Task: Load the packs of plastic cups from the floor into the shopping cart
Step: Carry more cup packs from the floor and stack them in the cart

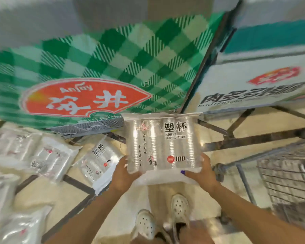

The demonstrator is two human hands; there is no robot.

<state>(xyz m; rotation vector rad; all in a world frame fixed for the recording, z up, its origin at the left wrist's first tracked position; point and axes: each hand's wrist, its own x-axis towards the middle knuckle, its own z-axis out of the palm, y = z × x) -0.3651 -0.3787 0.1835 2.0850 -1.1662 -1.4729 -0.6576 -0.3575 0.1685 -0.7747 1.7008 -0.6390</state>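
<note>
Held pack: a clear pack of plastic cups (161,141), raised above the floor at the centre of the view, its printed face toward the camera, four stacks of cups visible through the film.
Print on held pack: large black characters "塑杯" at upper right; a red round mark beside "100 Pcs" at lower right; a column of smaller characters and a small flower drawing at left, too fine to read.
Left hand (124,175): grasps the pack's lower left corner, fingers curled behind it, thumb side against the front edge.
Right hand (202,173): grasps the lower right corner, thumb laid across the bottom seal, thumbnail painted purple.
Pack relative to grip: it stands upright above both hands, held only along its bottom edge.
Floor packs: one like pack (98,162) lies flat on the tiles just left of the left hand, showing "塑杯" and "100"; further packs (40,155) lie heaped at far left, blurred.
Shopping cart (287,180): wire basket at right, near the right hand, apart from the pack.
Green checked panel (88,73): behind the pack, with a red emblem reading "Anjoy" and "安井".
White panel (257,85): at upper right, with a red emblem and blurred black characters.
Shoes (163,219): white perforated clogs below the hands.
</note>
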